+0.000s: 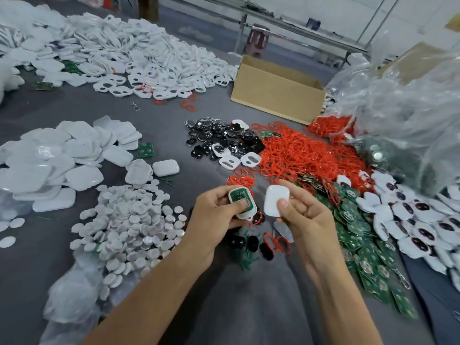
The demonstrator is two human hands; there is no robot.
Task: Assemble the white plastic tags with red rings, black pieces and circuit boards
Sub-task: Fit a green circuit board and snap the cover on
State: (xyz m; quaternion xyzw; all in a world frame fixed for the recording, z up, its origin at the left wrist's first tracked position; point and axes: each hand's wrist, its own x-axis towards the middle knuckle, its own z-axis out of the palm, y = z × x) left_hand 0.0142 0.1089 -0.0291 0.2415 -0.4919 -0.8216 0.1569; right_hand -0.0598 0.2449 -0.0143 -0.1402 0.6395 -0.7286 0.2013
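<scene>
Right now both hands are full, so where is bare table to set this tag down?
Bare grey cloth lies between the white frame heap, the cardboard box and the black pieces; another patch sits left, above the white covers. Crowded: the right side, with red rings and circuit boards.

Legible text: none. Circuit board (pixel 239 194) seated in white tag (pixel 244 216): faint white print, too small to read.

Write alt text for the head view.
The left hand holds an open white tag with a green board in it; the right hand pinches a white cover beside it. Heaps of white parts, red rings, black pieces and loose boards lie on the grey table.
</scene>
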